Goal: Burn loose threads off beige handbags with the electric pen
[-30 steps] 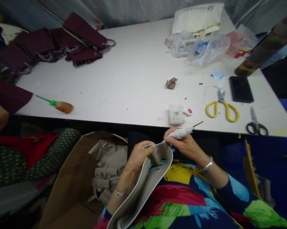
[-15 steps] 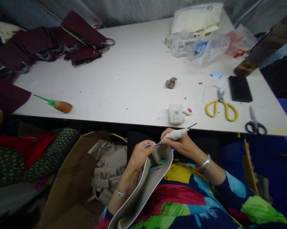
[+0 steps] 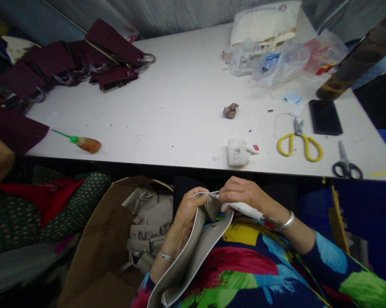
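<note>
Head view: L hand [image 3: 188,208] pinches upper rim of grey bag piece [image 3: 206,244], lower ctr of frame. R hand [image 3: 242,191], fingers curled, grips white-wrapped tool [image 3: 245,209] nr same rim; tip contact unclear. Carton [image 3: 92,241] w/ grey pcs [image 3: 146,233], lower L. Yellow-handled scissors [image 3: 292,144] on table [image 3: 167,107], R of frame.

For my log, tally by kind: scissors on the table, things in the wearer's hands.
Metal scissors, yellow-handled pair, black-handled pair: 2
White-wrapped slim tool, in right hand: 1
Pale grey bag-like piece, in left hand: 1
Total: 4
</note>
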The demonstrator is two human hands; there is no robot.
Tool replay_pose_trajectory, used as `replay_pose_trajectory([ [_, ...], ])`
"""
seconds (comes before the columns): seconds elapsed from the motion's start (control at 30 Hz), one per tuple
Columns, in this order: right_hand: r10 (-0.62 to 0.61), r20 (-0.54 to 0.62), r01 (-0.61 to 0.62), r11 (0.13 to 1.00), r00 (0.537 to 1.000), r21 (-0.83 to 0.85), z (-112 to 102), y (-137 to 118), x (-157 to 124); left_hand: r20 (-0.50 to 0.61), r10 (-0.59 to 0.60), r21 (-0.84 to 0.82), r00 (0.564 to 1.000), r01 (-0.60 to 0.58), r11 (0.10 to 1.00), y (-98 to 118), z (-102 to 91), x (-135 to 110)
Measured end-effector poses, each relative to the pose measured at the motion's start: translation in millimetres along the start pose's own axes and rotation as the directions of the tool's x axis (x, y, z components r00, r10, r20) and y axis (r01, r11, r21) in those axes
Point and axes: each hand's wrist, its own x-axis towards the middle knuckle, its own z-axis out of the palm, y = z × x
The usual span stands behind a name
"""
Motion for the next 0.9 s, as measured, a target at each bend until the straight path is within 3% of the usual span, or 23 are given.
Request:
replay_pose_trajectory([
  [0.2, 0.073, -0.058, -0.067, 0.992, 0.996, 0.105, -6.1, -8.8, 7.0, 0.044, 0.017, 0.009, 0.999, -0.018, 1.0, -7.1, -0.6, 2.5],
  [0.3, 0.256, -0.108, -0.218, 0.935, 0.961, 0.279, -1.2, -9.1, 7.4, 0.06, 0.036, 0.044, 0.998, -0.038, 0.998, -12.8, -1.2, 3.5],
  [0.37, 0.385, -0.175, -0.283, 0.86, 0.906, 0.425, 3.8, -9.0, 7.3, 0.061, 0.053, 0.074, 0.997, -0.057, 0.996, -15.8, -2.0, 3.0],
  [0.47, 0.455, -0.31, -0.247, 0.813, 0.835, 0.528, 9.5, -11.1, 6.3, 0.051, 0.092, 0.12, 0.994, -0.098, 0.988, -17.1, -1.6, 0.3],
  [0.7, 0.5, -0.402, -0.169, 0.762, 0.767, 0.625, 18.0, -17.9, -2.0, 0.009, 0.195, 0.258, 0.981, -0.191, 0.947, -11.2, 3.4, -4.4],
  [0.9, 0.5, -0.438, -0.156, 0.773, 0.747, 0.615, 29.1, -16.5, -2.1, 0.027, 0.179, 0.302, 0.983, -0.179, 0.936, -11.5, -1.1, -1.7],
])
